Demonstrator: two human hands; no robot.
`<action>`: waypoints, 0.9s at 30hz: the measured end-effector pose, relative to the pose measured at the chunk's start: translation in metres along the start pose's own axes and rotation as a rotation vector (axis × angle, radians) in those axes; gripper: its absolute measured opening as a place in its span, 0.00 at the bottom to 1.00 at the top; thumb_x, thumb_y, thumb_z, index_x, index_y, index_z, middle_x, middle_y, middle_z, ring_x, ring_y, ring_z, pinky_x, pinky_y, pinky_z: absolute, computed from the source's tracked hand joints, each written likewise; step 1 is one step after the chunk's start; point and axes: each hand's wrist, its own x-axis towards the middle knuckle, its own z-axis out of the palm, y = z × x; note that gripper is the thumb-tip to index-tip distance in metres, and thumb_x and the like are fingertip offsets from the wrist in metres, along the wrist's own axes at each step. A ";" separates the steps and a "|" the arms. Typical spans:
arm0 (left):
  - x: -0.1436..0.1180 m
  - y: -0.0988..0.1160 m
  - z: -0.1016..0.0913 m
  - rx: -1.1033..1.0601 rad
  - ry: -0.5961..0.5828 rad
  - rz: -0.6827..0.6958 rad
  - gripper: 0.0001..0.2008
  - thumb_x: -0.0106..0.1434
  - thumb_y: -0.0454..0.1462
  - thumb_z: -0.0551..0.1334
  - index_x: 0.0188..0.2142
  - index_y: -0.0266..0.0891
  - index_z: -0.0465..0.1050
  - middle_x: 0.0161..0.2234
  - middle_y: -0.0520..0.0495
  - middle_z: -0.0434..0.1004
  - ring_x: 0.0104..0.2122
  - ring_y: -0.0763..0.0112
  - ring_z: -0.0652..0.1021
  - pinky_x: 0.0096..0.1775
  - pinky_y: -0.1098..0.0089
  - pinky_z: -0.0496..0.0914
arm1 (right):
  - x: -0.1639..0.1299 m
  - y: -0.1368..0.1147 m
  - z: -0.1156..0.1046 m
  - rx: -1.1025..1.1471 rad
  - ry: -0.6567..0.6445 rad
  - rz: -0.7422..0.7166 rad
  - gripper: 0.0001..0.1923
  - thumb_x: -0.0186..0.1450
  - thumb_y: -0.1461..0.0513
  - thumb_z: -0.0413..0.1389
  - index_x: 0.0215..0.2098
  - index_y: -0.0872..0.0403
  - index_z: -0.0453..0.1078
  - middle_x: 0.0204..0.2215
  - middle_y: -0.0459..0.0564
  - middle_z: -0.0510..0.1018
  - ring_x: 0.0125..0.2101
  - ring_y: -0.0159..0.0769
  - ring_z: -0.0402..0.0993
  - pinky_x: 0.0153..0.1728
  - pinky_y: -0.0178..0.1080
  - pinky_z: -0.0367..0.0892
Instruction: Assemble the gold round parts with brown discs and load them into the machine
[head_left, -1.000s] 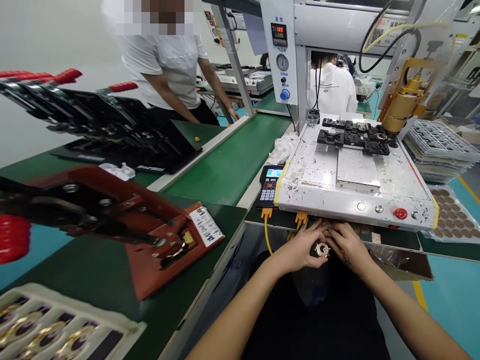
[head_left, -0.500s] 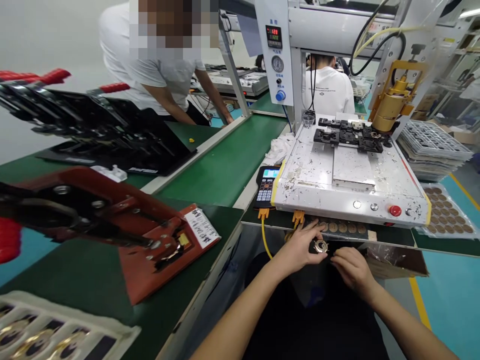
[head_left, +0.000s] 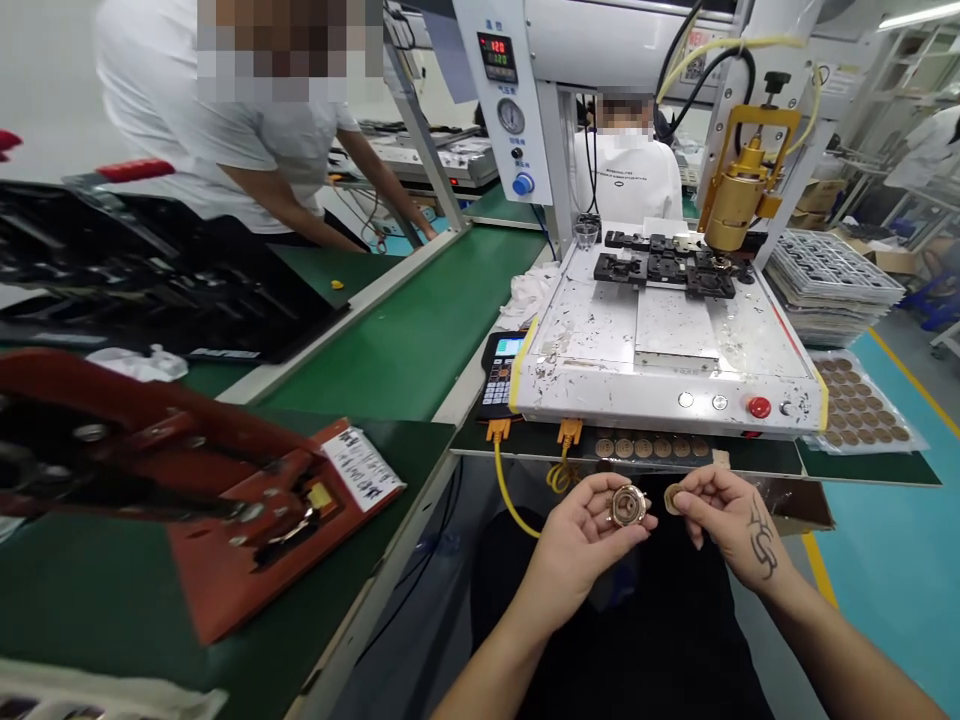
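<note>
A round metal watch case (head_left: 628, 506) with a gold-toned rim is held between the thumb and fingers of my left hand (head_left: 589, 525), its hollow round side turned up toward me. My right hand (head_left: 716, 510), closed in a pinch just to the right, grips a small round brown disc (head_left: 671, 499) by its edge. The disc and the case are apart. Both hands are over my lap, below the bench edge. Beyond them, along that edge, lies a row of similar brown discs (head_left: 643, 447).
Ahead stands a white press machine (head_left: 585, 385) with a gold cylinder head (head_left: 736, 195) and black fixtures. A red hand press (head_left: 217, 560) is at left. To the right are a sheet of brown discs (head_left: 855, 405) and stacked trays (head_left: 832, 280). A co-worker leans in behind the green belt (head_left: 420, 330).
My hands have come lower and nearer. The watch case now faces up more openly, and a brown disc shows in my right fingers. The view has turned, shifting the bench leftward.
</note>
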 end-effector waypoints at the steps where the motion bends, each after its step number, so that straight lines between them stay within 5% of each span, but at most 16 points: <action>1: -0.004 0.000 0.002 -0.061 0.020 -0.034 0.26 0.56 0.37 0.80 0.50 0.39 0.72 0.44 0.44 0.86 0.44 0.60 0.87 0.51 0.62 0.79 | 0.001 -0.001 0.002 0.010 -0.027 0.018 0.20 0.63 0.47 0.71 0.35 0.54 0.75 0.18 0.42 0.75 0.17 0.30 0.68 0.22 0.35 0.68; 5: -0.012 0.002 0.004 -0.174 0.064 -0.093 0.31 0.53 0.34 0.82 0.54 0.38 0.74 0.47 0.41 0.88 0.50 0.57 0.86 0.55 0.62 0.78 | 0.002 -0.004 0.007 0.019 -0.102 0.024 0.19 0.66 0.48 0.69 0.36 0.54 0.74 0.20 0.42 0.76 0.19 0.29 0.70 0.25 0.34 0.68; 10: -0.020 0.007 0.004 -0.262 0.021 -0.077 0.26 0.64 0.44 0.76 0.58 0.36 0.77 0.51 0.35 0.86 0.52 0.53 0.85 0.56 0.56 0.79 | -0.001 -0.004 0.003 0.017 -0.198 0.070 0.18 0.71 0.48 0.65 0.35 0.53 0.72 0.20 0.42 0.75 0.20 0.29 0.69 0.26 0.34 0.65; 18: -0.028 0.004 0.002 -0.192 -0.001 -0.054 0.25 0.68 0.46 0.72 0.60 0.39 0.79 0.55 0.37 0.85 0.54 0.49 0.84 0.59 0.50 0.79 | -0.002 -0.008 -0.001 -0.006 -0.321 0.153 0.19 0.73 0.48 0.62 0.33 0.52 0.69 0.20 0.40 0.69 0.20 0.28 0.60 0.24 0.34 0.56; 23: -0.032 0.003 0.005 -0.180 0.012 -0.020 0.24 0.69 0.47 0.71 0.60 0.39 0.79 0.56 0.37 0.84 0.56 0.48 0.83 0.59 0.50 0.79 | -0.004 -0.028 0.013 -0.257 -0.267 -0.089 0.17 0.73 0.51 0.61 0.32 0.51 0.70 0.39 0.48 0.74 0.39 0.37 0.70 0.40 0.37 0.66; 27: -0.035 0.005 0.008 -0.183 0.009 -0.005 0.24 0.70 0.47 0.70 0.61 0.40 0.79 0.59 0.37 0.82 0.58 0.46 0.81 0.60 0.50 0.78 | -0.007 -0.029 0.023 -0.309 -0.288 -0.133 0.13 0.74 0.53 0.59 0.34 0.50 0.71 0.47 0.50 0.75 0.46 0.40 0.72 0.48 0.39 0.68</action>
